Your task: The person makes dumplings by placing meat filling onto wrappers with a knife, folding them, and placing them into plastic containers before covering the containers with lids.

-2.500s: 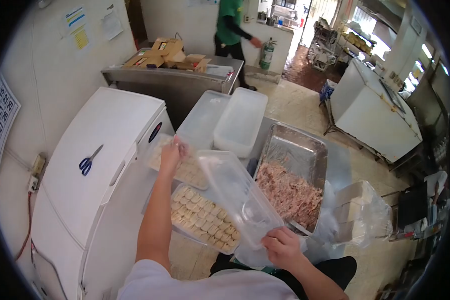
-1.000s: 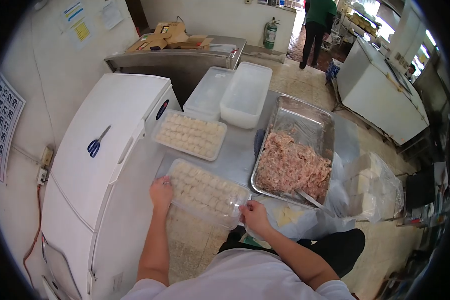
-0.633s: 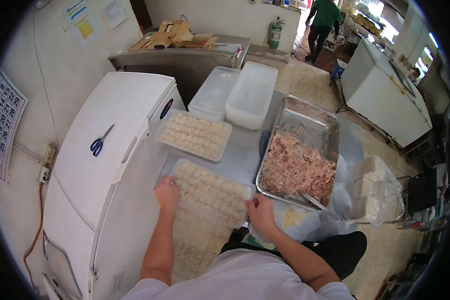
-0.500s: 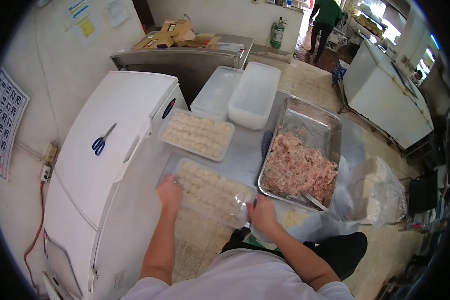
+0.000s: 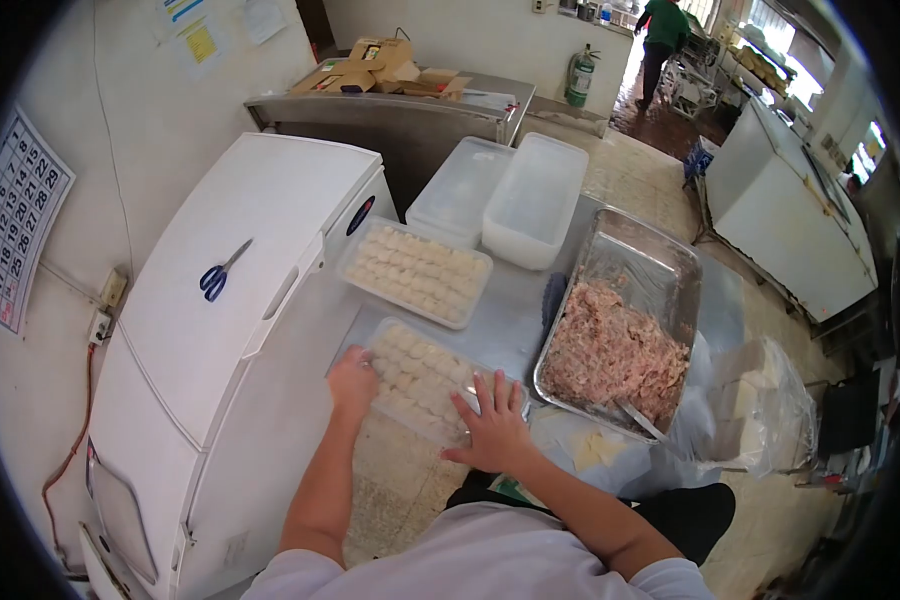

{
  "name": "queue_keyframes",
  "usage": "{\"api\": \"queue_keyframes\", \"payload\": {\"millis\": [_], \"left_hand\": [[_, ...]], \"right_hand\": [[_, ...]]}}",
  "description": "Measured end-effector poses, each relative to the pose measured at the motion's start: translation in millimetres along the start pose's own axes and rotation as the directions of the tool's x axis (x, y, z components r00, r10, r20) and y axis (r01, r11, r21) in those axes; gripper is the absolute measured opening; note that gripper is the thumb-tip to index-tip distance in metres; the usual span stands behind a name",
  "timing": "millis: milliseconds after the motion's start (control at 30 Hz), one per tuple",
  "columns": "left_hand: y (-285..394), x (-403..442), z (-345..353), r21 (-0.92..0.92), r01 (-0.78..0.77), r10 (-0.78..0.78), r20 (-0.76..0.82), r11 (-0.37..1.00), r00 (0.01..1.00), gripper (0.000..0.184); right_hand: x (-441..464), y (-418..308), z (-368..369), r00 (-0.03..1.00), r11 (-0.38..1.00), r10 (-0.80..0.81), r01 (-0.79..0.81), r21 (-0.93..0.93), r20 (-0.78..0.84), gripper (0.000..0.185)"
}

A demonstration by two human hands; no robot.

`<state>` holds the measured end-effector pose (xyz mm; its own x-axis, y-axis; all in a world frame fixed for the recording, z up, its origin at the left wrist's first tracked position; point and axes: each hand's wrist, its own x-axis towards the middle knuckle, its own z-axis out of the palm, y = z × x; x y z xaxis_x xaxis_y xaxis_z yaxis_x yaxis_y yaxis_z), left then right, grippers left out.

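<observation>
1. The right hand (image 5: 495, 430) hides part of the near lidded container (image 5: 406, 412) and the pieces beneath.
2. Where the left hand's (image 5: 353, 380) fingertips end is unclear.
3. The utensil's (image 5: 642, 421) far end is hidden in the ground meat (image 5: 610, 350).
4. The top edge cuts off the green-shirted person's (image 5: 662, 25) head.
5. The wall notice's (image 5: 200, 42) print is too small to read.

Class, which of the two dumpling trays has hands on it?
The nearer tray: left hand at one end, right hand spread on top. The farther tray is untouched.
</observation>
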<state>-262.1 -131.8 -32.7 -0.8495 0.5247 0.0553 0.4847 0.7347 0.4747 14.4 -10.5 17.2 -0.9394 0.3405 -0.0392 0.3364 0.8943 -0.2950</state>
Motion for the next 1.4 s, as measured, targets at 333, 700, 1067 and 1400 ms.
{"api": "queue_keyframes", "payload": {"millis": [333, 700, 1067, 1400], "left_hand": [[17.3, 25.6, 7.0, 0.076, -0.439, 0.431, 0.099, 0.895, 0.897, 0.053], [48.2, 17.7, 6.7, 0.190, -0.450, 0.398, 0.257, 0.872, 0.880, 0.069], [-10.1, -27.3, 2.4, -0.249, 0.063, -0.078, -0.051, 0.967, 0.996, 0.030], [-38.9, -34.6, 34.4, -0.448, 0.010, -0.152, -0.282, 0.894, 0.947, 0.032]], "right_hand": [[4.4, -2.9, -7.7, 1.000, 0.999, 0.010, -0.008, -0.047, 0.029, 0.098], [2.9, 4.3, 0.9, 0.996, 0.999, -0.030, 0.032, 0.022, -0.086, 0.087], [-55.4, 0.7, 35.9, 0.809, 0.703, 0.553, -0.322, 0.634, -0.202, 0.045], [-56.7, 23.4, 67.3, 0.786, 0.181, 0.553, -0.439, 0.880, 0.278, 0.025]]}}
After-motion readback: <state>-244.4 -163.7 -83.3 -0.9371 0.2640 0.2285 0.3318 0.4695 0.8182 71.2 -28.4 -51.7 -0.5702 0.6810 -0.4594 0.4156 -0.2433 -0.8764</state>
